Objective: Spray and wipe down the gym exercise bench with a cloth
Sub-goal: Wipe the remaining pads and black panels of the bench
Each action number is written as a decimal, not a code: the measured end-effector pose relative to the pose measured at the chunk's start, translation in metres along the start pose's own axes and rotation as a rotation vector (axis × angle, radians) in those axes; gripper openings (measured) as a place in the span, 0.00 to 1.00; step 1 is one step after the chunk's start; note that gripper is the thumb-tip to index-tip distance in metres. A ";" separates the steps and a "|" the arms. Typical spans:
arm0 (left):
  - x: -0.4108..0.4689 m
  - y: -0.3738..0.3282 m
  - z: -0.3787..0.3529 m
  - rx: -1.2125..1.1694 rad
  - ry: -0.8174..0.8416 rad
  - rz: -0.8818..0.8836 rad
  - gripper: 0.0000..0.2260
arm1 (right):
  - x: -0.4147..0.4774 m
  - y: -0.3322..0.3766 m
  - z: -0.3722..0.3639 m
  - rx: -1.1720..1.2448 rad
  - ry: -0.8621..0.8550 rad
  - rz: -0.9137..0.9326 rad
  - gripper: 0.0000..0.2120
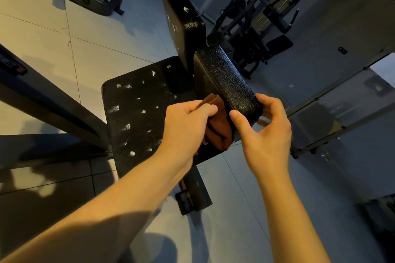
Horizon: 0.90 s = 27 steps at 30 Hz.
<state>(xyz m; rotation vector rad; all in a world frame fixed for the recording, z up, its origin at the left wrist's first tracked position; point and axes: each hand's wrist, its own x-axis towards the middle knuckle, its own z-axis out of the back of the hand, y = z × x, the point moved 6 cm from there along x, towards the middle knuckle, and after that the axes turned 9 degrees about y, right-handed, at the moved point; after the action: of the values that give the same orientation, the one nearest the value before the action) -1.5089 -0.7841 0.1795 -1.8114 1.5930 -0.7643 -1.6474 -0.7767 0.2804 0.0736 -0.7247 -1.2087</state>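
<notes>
near: left hand (188, 121) grips brown crumpled cloth (218, 134), pressed on the 9 o'clock side of black bumpy bench pad (224, 79) | right hand (267, 130) curls round the pad's near end, thumb on top | pad's long way runs from 5 to 11 o'clock | far: white spots (127, 126), maybe spray, dot flat black seat (136, 139) at 9 and tall back pad (181, 28) at 12; those look not wiped yet

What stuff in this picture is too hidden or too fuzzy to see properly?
1. Head view: most of the cloth is covered by the left hand and the black pad.
2. Head view: the pad's far side is turned away, where the right hand has its grip.
3. Head view: the frame label is cut by the left edge, blurred.
4. Head view: the far machine is too dim for detail.
</notes>
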 end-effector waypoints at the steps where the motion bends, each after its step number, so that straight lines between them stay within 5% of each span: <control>1: 0.003 0.000 0.005 0.001 -0.010 0.004 0.08 | 0.000 0.000 0.000 0.000 0.003 -0.002 0.21; 5: 0.024 0.007 0.024 -0.059 -0.128 0.038 0.09 | -0.001 0.001 0.000 0.000 0.002 -0.002 0.20; 14: 0.000 0.037 -0.002 0.039 0.053 0.076 0.09 | 0.000 0.001 -0.002 -0.004 -0.006 -0.011 0.21; 20: 0.013 0.045 -0.003 -0.139 -0.120 0.410 0.03 | -0.003 0.003 -0.001 -0.005 -0.003 -0.024 0.19; 23: 0.031 0.019 0.003 -0.151 -0.184 0.314 0.06 | -0.003 0.002 -0.001 0.007 0.002 -0.034 0.20; 27: 0.036 -0.015 0.016 -0.122 -0.171 -0.027 0.11 | -0.003 0.001 -0.002 0.017 -0.016 -0.042 0.20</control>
<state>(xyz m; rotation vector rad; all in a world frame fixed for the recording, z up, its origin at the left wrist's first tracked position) -1.4826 -0.8175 0.1815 -1.9327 1.5351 -0.5182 -1.6456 -0.7743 0.2776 0.0941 -0.7505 -1.2439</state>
